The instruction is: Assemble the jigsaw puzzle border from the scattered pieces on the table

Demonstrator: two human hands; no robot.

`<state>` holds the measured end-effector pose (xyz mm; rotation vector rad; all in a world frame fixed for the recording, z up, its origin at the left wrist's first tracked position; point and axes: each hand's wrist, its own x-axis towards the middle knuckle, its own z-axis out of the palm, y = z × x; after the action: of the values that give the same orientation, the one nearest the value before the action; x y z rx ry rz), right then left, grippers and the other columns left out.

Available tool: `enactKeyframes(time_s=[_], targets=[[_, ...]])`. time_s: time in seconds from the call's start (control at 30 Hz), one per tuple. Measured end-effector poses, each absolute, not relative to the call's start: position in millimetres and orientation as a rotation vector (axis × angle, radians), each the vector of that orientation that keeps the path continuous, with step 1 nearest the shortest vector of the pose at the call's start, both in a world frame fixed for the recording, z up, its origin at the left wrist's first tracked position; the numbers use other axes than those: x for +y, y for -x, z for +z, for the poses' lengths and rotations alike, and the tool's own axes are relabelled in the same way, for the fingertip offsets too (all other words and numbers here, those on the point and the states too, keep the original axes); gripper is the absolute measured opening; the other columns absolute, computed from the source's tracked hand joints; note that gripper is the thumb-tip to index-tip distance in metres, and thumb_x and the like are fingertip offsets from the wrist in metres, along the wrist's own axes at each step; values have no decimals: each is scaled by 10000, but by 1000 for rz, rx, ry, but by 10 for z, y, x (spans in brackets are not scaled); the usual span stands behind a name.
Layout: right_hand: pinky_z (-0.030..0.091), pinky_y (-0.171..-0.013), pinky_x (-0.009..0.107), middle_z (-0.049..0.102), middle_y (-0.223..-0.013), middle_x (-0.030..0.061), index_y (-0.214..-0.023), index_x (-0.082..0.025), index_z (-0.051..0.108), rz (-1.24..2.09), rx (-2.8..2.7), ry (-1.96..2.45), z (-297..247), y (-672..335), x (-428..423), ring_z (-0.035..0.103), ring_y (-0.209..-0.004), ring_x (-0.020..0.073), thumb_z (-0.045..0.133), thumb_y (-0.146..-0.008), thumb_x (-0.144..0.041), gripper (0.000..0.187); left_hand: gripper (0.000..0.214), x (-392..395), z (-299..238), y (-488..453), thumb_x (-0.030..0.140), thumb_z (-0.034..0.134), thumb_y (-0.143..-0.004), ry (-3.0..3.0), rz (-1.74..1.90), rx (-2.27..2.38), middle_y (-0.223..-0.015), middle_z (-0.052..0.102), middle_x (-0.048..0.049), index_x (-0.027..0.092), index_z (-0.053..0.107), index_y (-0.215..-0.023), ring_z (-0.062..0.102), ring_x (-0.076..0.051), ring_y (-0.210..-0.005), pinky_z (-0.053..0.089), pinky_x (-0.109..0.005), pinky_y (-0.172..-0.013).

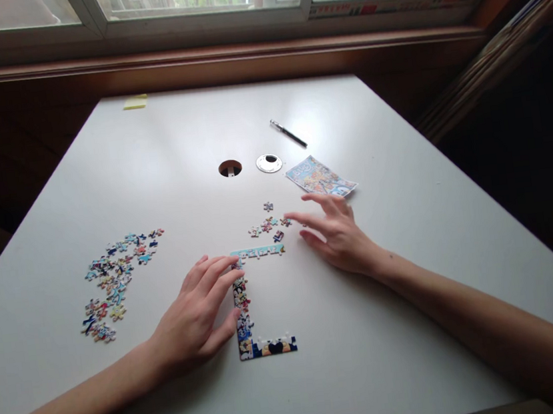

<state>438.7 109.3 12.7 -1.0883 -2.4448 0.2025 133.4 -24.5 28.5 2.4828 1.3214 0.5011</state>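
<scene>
A partly joined jigsaw border (241,305) lies on the white table, shaped like a square bracket that opens to the right. My left hand (203,307) rests along its left side, fingers stretched out, fingertips on its upper left corner. Beyond the top strip lies a small group of loose puzzle pieces (268,224). My right hand (332,230) hovers or rests just right of them, fingers spread; the index fingertip is at a puzzle piece (286,222). Whether it touches that piece I cannot tell. Partly behind the right hand lies a printed picture sheet (315,175).
A heap of loose puzzle pieces (113,274) is spread at the left. Farther back are a round hole (230,168) in the table (174,152), a metallic disc cover (269,163), a black pen (288,133) and a yellow sticky note (135,102). A window stands behind.
</scene>
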Motion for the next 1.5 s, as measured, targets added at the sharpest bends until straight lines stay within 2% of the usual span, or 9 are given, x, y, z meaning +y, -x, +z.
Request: enactKeyframes(time_s=[0.13,0.37,0.57,0.87,1.0,1.1,1.23,1.37,1.5], targets=[[272,-1118,570,393,-1526,62,-1118,-315,702,129,-2575,938,178,-4344,1043,243,-1442,356,587,-963,-257,201,451,-244,285,-1337,214,499,-934,-2490,498,1323,-1492,432,-145,179,429,-1378,357,-311,-1406,245,-555,-1211],[395,-984,501,608,-1151,120,-913,-198,639,230,-2478,975,138,-4354,1055,525,-1092,291,628,-938,-270,77,454,-238,271,-1344,215,505,-926,-2501,536,1317,-1483,445,-145,181,435,-1373,378,-309,-1394,252,-549,-1209],[469,-705,298,641,-838,40,-881,-197,610,519,-2321,797,131,-4357,1040,561,-729,159,580,-961,-214,87,415,-250,288,-1350,223,522,-911,-2565,537,1280,-1462,479,-142,202,497,-1324,415,-320,-1371,248,-588,-1189],[434,-567,224,676,-700,0,-865,-186,696,979,-2292,920,308,-4398,567,515,-564,96,668,-912,-306,132,170,-470,284,-1479,166,638,-852,-2784,815,964,-999,731,-41,199,646,-1019,637,-216,-1029,408,-420,-1018],[457,-570,228,694,-751,21,-880,-181,690,1108,-2198,932,299,-4433,292,562,-609,110,660,-906,-315,139,316,-625,305,-1630,229,611,-896,-2839,685,765,-1234,704,-79,166,633,-1205,586,-227,-1222,326,-402,-1144],[466,-559,244,667,-730,21,-904,-176,673,1209,-2064,989,273,-4405,249,551,-601,119,666,-897,-357,181,488,-668,363,-1750,389,573,-930,-2896,496,681,-1497,513,-135,150,556,-1355,404,-296,-1431,178,-483,-1234],[474,-574,247,648,-728,19,-894,-171,668,1297,-2023,968,268,-4345,288,552,-619,122,676,-882,-353,183,558,-730,497,-1876,497,548,-925,-2891,384,524,-1485,525,-131,177,540,-1382,365,-323,-1458,101,-581,-1250],[469,-570,232,654,-728,14,-894,-164,678,1316,-2087,928,303,-4381,271,552,-613,112,694,-859,-301,143,340,-810,543,-1874,400,593,-920,-2775,508,231,-1203,716,-11,273,639,-1232,583,-223,-1242,298,-460,-1228],[437,-542,201,650,-704,0,-892,-169,688,1262,-2297,758,342,-4440,182,521,-580,87,671,-870,-242,78,181,-714,409,-1796,192,632,-859,-2774,758,761,-1007,749,-17,231,683,-1029,644,-213,-1000,465,-405,-995]])
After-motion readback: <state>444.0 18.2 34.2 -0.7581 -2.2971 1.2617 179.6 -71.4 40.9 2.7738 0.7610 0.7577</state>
